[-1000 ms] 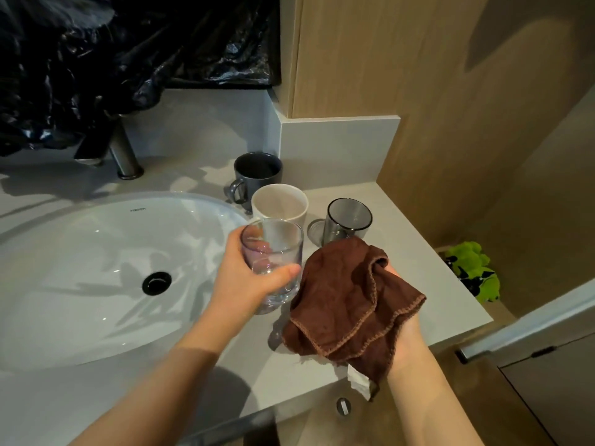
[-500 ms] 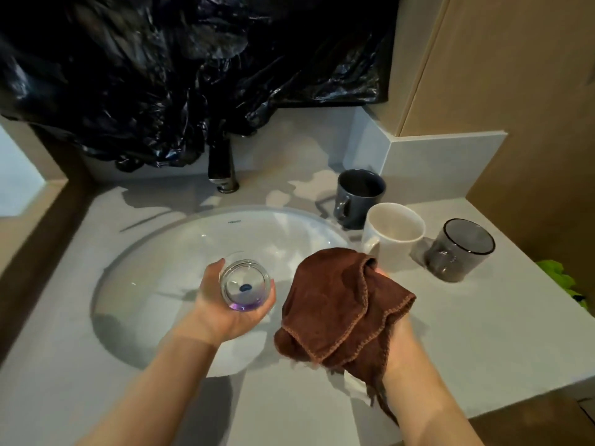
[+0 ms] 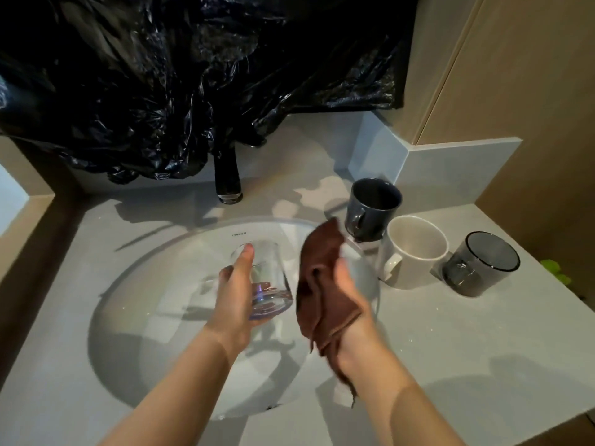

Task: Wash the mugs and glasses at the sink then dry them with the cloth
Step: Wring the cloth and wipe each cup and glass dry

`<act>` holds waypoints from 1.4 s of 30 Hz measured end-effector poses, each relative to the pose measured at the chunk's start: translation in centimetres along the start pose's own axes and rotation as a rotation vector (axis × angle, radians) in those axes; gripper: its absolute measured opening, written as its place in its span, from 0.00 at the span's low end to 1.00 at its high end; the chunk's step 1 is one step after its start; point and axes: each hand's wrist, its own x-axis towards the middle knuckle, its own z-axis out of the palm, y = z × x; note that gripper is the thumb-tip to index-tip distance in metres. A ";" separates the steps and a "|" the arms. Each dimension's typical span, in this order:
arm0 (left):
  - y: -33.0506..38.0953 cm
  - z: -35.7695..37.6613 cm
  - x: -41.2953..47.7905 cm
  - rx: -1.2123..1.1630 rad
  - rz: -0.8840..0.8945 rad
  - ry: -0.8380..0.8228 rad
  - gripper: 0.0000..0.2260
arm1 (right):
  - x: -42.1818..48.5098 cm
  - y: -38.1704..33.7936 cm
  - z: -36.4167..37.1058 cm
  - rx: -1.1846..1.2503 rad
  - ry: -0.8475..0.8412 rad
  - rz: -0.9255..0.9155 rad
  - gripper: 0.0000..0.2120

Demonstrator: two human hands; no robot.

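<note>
The left hand (image 3: 235, 294) grips a clear glass (image 3: 269, 278) above the white sink (image 3: 154, 284). The glass is tilted, its thick base towards the person and its mouth pointing away. The left fingers (image 3: 246, 255) are curled round its side, and one digit lies along the upper wall up to the rim.

Just to the right of these fingers, apart from the glass, the right hand (image 3: 352, 294) holds a brown cloth (image 3: 318, 284). The thumb presses the cloth against the palm. The other right fingers are hidden behind the fabric, so whether they are spread or together cannot be told. One corner of the cloth stands up beyond the thumb, and a long tail hangs down past the wrist.

Beyond the right fingers and to their right, three vessels stand upright in a close row on the grey desk (image 3: 450, 349). The dark grey mug (image 3: 373, 207) is farthest back and the white mug (image 3: 415, 252) is just beside it. The smoked glass tumbler (image 3: 479, 265) is farthest to the right.

Straight ahead of the left fingers, past the sink's far rim, a dark tap (image 3: 228, 178) rises from the desk. Crumpled black plastic sheeting (image 3: 193, 75) covers the wall above it. Something green (image 3: 557, 272) shows at the desk's right edge, too little of it to identify.
</note>
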 end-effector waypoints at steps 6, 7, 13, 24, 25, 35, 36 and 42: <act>-1.5 2.9 -1.0 0.076 0.190 -0.093 0.11 | 2.7 -1.0 1.5 -0.375 0.006 -0.057 0.12; -1.9 3.2 -0.8 0.111 0.197 -0.102 0.10 | 3.3 -2.4 1.2 -0.296 -0.044 0.040 0.13; -1.0 4.1 1.5 0.104 0.284 -0.086 0.09 | 2.3 -0.9 1.6 -0.524 -0.062 -0.168 0.23; 0.0 5.0 1.8 0.100 0.276 0.039 0.18 | 2.6 -0.8 0.9 -0.675 -0.175 -0.339 0.23; -0.3 5.0 1.5 0.117 0.271 0.035 0.16 | 3.2 -1.2 0.9 -0.608 -0.160 -0.303 0.21; 0.3 4.8 1.1 0.156 0.344 0.019 0.15 | 2.1 -0.7 1.8 -0.604 -0.154 -0.397 0.24; -0.3 4.8 0.9 0.189 0.357 -0.003 0.14 | 3.1 -1.3 1.6 -0.504 -0.145 -0.335 0.22; 0.4 4.7 -0.2 0.123 0.324 -0.007 0.16 | 3.6 -1.6 2.3 -0.323 -0.213 -0.169 0.26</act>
